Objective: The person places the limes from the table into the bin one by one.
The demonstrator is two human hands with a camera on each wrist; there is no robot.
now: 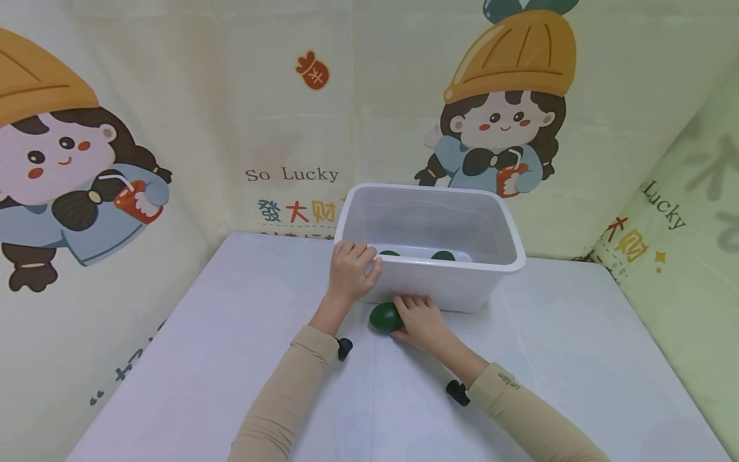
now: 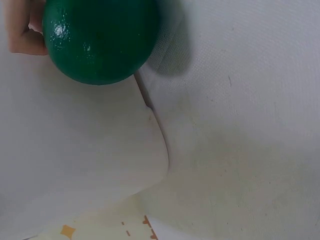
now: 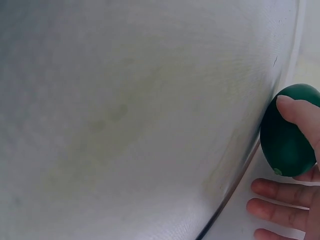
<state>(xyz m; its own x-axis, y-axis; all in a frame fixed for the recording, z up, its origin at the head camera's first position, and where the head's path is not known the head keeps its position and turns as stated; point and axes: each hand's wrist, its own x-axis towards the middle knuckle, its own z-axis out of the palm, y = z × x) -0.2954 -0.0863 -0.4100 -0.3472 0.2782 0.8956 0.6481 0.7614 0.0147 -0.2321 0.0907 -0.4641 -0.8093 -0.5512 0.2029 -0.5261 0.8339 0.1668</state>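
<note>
A dark green avocado (image 1: 383,318), smooth and egg-shaped, lies on the table just in front of a white plastic bin (image 1: 430,280). My right hand (image 1: 423,324) grips it from the right; in the right wrist view the thumb (image 3: 301,116) presses on the avocado (image 3: 287,137), while several other fingers spread beside it. The bin's near left rim is held by my left hand (image 1: 353,269), its fingers hooked over the edge. Inside the bin, two more green fruits show partly above the near rim, a left one (image 1: 389,253) and a right one (image 1: 443,255).
The bin stands near the back of the white-covered table (image 1: 548,385). Cream cloth printed with cartoon figures (image 1: 508,122) hangs behind and at both sides. A small black wrist camera (image 1: 344,348) sits at the left cuff, another camera (image 1: 458,393) at the right.
</note>
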